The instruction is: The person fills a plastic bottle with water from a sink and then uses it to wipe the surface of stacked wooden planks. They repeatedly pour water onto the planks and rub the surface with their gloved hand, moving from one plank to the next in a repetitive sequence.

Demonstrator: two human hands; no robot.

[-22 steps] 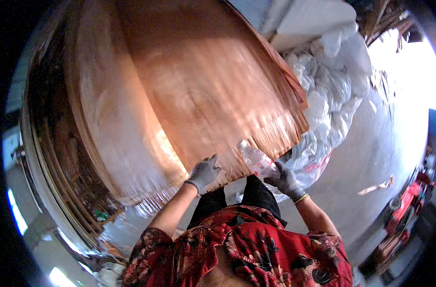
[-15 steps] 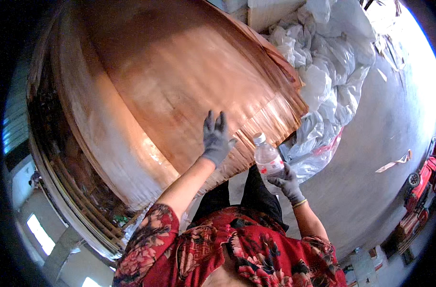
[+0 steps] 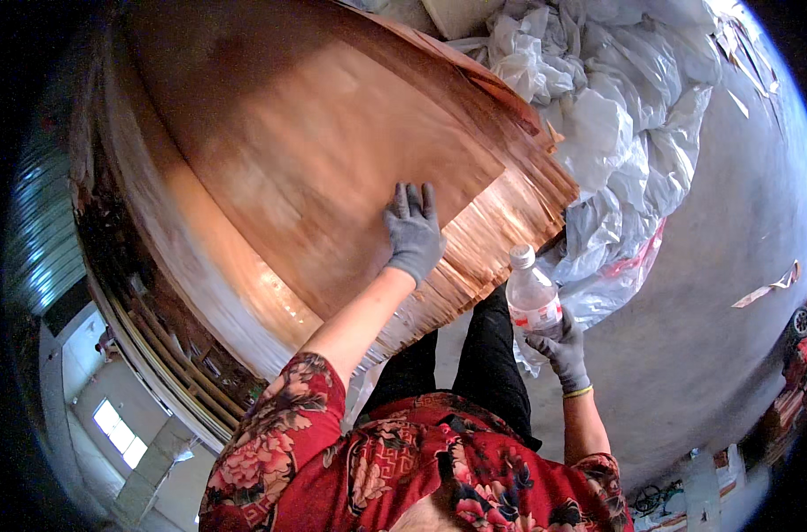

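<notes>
A broad stack of thin reddish-brown wood veneer sheets (image 3: 332,168) spreads before me, its ragged near edge close to my legs. My left hand (image 3: 415,238), in a grey glove, lies on or just over the top sheet near that edge, fingers stretched out and holding nothing. Lower and to the right, my right hand (image 3: 563,355), also gloved in grey, grips a clear plastic bottle (image 3: 534,293) by its lower part. The bottle stands nearly upright, with a white cap and a red-and-white label. Whether it contains liquid I cannot tell.
Crumpled clear plastic sheeting (image 3: 625,151) is heaped along the stack's right side. A torn strip (image 3: 767,285) lies on the grey floor (image 3: 687,355) at right. Farther right is a red wheeled machine (image 3: 804,341). Long boards (image 3: 168,359) line the stack's left side.
My left hand has moved slightly right and forward over the veneer. The bottle in my right hand appears a little farther right, as the whole view has shifted.
</notes>
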